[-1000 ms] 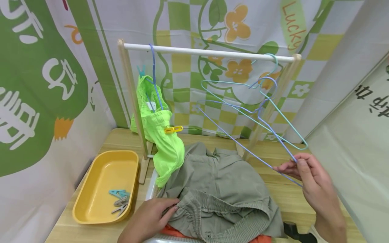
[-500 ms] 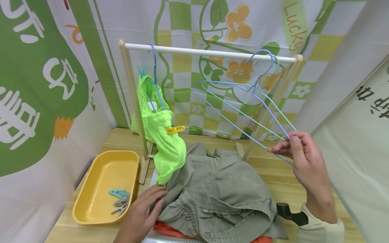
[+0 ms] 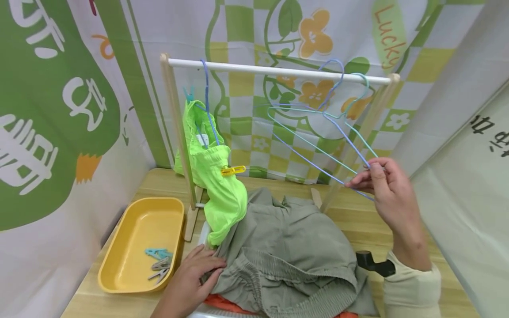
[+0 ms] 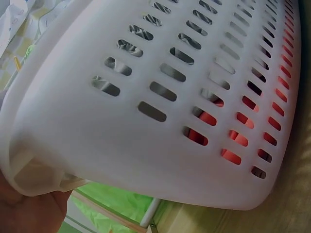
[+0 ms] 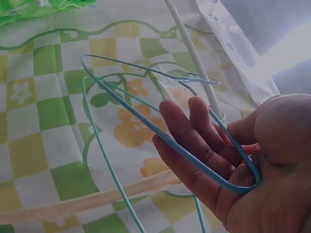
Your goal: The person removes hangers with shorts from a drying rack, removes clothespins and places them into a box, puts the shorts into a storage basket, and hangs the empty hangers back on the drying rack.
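My right hand (image 3: 391, 194) pinches a purple wire hanger (image 3: 350, 142) by its lower right corner. The hanger's hook overlaps the white rod of the clothes rack (image 3: 258, 69), left of a mint-green hanger (image 3: 363, 140) that hangs there. My left hand (image 3: 195, 276) lies with loosely extended fingers at the side of a white laundry basket (image 4: 97, 145), beside grey elastic-waist trousers (image 3: 298, 234). In the left wrist view, only part of this hand shows, under the basket's rim corner. The trousers spread over the basket, above some orange-red cloth (image 3: 226, 304).
Bright green shorts (image 3: 222, 194) hang on another purple hanger (image 3: 207, 92) at the rack's left, with a yellow clothespin (image 3: 233, 170) and a teal one (image 3: 189, 94). A yellow tray (image 3: 139, 225) at left holds several clothespins (image 3: 160, 264). Printed curtains surround the wooden table (image 3: 397, 234).
My right hand has raised the purple hanger and moved it forward and left, its hook now at the rod. My left hand has shifted left from the trousers' waistband to the basket's edge.
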A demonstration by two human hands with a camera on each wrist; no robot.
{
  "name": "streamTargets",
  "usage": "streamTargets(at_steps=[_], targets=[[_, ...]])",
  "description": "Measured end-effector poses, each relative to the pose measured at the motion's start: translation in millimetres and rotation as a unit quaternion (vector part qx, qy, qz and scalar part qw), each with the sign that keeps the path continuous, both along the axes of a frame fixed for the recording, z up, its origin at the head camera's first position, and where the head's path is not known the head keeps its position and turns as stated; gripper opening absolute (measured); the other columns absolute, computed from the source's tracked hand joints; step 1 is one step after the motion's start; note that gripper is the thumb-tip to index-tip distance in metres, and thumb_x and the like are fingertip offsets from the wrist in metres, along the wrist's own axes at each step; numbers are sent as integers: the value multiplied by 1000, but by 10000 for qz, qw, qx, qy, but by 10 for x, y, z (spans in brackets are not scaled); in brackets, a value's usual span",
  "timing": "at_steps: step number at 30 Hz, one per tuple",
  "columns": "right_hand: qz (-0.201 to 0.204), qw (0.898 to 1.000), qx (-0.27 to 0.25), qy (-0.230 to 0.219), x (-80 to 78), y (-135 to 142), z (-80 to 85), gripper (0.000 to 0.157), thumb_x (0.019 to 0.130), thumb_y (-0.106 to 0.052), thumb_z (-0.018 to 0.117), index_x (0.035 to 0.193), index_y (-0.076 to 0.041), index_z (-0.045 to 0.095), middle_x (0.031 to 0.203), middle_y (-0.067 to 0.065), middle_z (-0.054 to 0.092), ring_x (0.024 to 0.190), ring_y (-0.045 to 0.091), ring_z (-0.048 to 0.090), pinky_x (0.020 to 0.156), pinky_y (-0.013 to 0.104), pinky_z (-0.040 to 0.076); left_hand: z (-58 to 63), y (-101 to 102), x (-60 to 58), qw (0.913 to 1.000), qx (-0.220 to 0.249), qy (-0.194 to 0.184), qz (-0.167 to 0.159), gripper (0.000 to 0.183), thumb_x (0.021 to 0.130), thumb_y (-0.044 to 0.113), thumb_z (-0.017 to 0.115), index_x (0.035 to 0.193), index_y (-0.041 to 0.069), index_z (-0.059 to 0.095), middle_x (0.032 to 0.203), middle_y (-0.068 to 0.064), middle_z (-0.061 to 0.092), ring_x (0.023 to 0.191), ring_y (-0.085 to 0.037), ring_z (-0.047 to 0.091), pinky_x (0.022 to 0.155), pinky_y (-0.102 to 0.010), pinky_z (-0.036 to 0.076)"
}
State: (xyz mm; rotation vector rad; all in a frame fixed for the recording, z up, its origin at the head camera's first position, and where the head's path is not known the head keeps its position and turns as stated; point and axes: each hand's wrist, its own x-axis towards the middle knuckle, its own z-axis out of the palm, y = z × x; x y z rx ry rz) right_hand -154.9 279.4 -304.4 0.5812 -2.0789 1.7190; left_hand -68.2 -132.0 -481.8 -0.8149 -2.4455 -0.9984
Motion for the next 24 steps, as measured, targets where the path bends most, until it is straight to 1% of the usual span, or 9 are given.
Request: streamTargets(at_steps=[3, 6, 10, 12, 14, 18, 20, 22, 24], targets=[[-23, 9999, 104, -93, 4, -8, -39, 17, 112, -11, 42, 110, 0, 54, 83, 15, 69, 77, 17, 74, 75, 27, 61, -9, 3, -4, 9999, 133, -42, -21, 18, 86, 5, 82, 100, 17, 80, 103, 16, 74, 108, -19, 69, 116, -32, 31], [-37, 9997, 180, -132, 16, -8, -76, 17, 111, -10, 42, 110, 0, 55, 84, 15, 70, 77, 17, 74, 74, 27, 61, -21, -4, -9, 9992, 374, -111, -79, 19, 86, 4, 82, 100, 17, 80, 103, 15, 74, 107, -20, 69, 118, -26, 27], [-160, 9995, 185, -177, 42, -7, -108, 18, 111, -10, 45, 115, 4, 56, 91, 13, 72, 82, 16, 74, 75, 25, 61, -36, -18, -13, 9968, 745, -245, -176, 22, 88, 2, 81, 104, 17, 79, 105, 13, 74, 106, -21, 69, 118, -21, 25], [-374, 9988, 273, -178, 65, -18, -118, 20, 110, -9, 47, 119, 5, 57, 96, 10, 72, 87, 15, 74, 77, 24, 60, -42, -23, -12, 9953, 898, -295, -206, 23, 89, 2, 80, 106, 17, 79, 106, 12, 74, 107, -22, 69, 118, -21, 25], [-733, 9957, 557, -72, 103, -30, -126, 22, 109, -8, 50, 123, 6, 59, 104, 7, 72, 94, 11, 72, 81, 21, 58, -44, -23, -12, 9941, 1012, -325, -232, 23, 90, 2, 78, 108, 17, 79, 108, 12, 74, 107, -22, 69, 118, -21, 25], [-1478, 9821, 1165, 106, 182, -76, -124, 27, 107, -6, 54, 129, 7, 61, 119, 3, 68, 106, 6, 66, 90, 15, 51, -55, -26, -7, 9910, 1229, -444, -279, 23, 93, 2, 75, 110, 17, 78, 112, 8, 74, 110, -23, 68, 118, -22, 26], [-1814, 9736, 1365, 229, 218, -103, -129, 28, 105, -5, 57, 130, 5, 63, 123, 3, 67, 107, 2, 64, 89, 12, 49, -65, -32, -5, 9885, 1349, -614, -315, 22, 94, 2, 74, 110, 18, 78, 115, 5, 74, 113, -23, 67, 119, -23, 25], [-2057, 9649, 1514, 615, 236, -132, -144, 28, 102, 0, 61, 128, 5, 65, 123, 7, 68, 108, 0, 62, 92, 12, 48, -78, -43, -3, 9850, 1494, -797, -340, 22, 95, 2, 73, 109, 18, 78, 119, 2, 73, 116, -21, 66, 119, -24, 24], [-2331, 9493, 1741, 1190, 247, -172, -154, 27, 97, 4, 63, 124, 6, 68, 121, 13, 70, 108, 6, 63, 94, 13, 46, -93, -55, -7, 9806, 1684, -928, -377, 22, 95, 1, 73, 108, 17, 77, 123, -3, 72, 118, -22, 65, 120, -25, 23]])
